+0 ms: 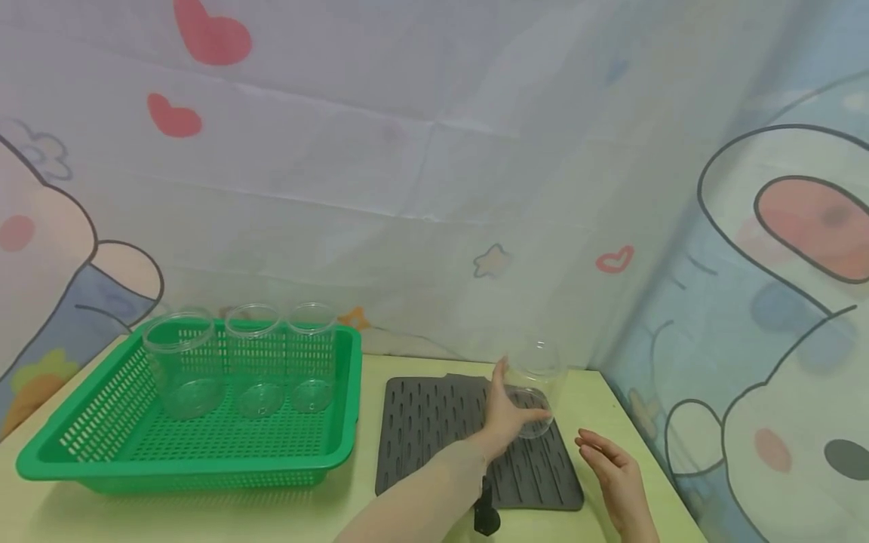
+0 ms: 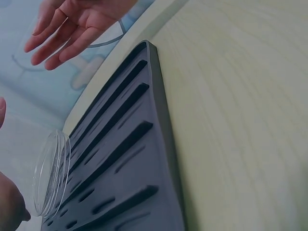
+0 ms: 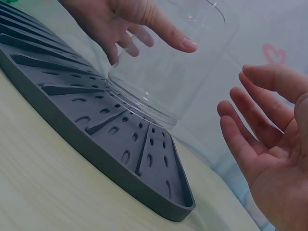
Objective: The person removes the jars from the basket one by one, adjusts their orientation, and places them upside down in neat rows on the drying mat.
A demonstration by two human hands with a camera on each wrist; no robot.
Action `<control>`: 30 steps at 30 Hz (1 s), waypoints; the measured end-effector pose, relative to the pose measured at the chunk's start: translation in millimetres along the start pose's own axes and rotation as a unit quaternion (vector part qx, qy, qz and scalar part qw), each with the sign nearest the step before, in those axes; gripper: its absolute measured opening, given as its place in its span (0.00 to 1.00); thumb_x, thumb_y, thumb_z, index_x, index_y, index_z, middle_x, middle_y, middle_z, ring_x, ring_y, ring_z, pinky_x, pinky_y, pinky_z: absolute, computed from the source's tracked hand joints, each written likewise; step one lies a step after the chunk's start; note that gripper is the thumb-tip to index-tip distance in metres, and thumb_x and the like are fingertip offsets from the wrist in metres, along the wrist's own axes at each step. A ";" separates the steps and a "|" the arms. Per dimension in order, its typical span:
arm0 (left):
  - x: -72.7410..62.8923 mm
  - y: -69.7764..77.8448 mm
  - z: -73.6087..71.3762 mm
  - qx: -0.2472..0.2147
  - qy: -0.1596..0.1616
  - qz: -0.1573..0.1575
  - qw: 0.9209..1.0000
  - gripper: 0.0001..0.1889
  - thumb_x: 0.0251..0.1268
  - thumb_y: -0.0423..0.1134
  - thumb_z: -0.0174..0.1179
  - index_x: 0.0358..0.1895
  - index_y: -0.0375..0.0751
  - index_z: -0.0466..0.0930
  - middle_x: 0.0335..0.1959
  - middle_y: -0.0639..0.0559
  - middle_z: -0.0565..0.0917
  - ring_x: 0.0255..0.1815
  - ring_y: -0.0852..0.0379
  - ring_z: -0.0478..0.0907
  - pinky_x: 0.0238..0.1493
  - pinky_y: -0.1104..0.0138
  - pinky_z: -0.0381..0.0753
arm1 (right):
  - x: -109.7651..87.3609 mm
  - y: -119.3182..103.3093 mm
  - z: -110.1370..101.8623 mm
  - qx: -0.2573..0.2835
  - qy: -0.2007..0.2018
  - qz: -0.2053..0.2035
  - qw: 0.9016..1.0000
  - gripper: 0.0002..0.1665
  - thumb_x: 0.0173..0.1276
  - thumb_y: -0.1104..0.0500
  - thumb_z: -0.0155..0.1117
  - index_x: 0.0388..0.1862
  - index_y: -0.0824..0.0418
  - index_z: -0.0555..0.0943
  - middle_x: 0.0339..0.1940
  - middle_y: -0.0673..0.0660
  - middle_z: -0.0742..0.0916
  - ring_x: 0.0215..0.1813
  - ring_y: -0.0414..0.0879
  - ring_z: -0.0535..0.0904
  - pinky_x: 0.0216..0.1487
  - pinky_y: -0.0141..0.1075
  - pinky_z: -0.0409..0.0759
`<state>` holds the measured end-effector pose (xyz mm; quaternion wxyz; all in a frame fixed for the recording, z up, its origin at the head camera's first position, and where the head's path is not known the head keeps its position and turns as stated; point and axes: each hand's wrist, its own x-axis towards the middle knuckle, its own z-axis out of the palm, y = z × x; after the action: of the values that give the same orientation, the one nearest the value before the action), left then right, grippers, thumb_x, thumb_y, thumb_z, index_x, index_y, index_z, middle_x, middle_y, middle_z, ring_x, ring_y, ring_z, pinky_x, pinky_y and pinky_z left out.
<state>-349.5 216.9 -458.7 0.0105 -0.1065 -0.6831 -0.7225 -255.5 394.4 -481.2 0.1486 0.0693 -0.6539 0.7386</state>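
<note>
Gripping the jar (image 1: 545,381) at two o'clock on the mat (image 1: 434,430), the left hand (image 1: 504,411) likely steadies it — right hand (image 1: 616,479) spread, four o'clock.

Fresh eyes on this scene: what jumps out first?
The bright green perforated plastic basket at the head view's left, with three clear cylindrical jars standing in it. Then the left hand gripping another clear cylindrical jar at the right part of a dark grey ribbed mat. Behind, a pale cartoon-printed cloth with red hearts.
</note>
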 end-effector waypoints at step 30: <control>1.3 10.4 2.0 0.127 -0.020 -0.015 0.992 0.62 0.41 0.45 0.81 0.79 0.52 0.46 0.76 0.45 0.60 0.75 0.38 0.58 0.68 0.43 0.66 | -1.1 -1.5 3.7 0.005 0.000 -0.011 1.000 0.19 0.73 0.73 0.50 0.49 0.58 0.86 0.43 0.42 0.88 0.47 0.33 0.84 0.51 0.22 0.80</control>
<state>-348.9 218.4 -448.2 -0.0006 -0.1089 -0.7709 -0.6276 -254.2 390.8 -479.6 0.1562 0.0768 -0.6496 0.7400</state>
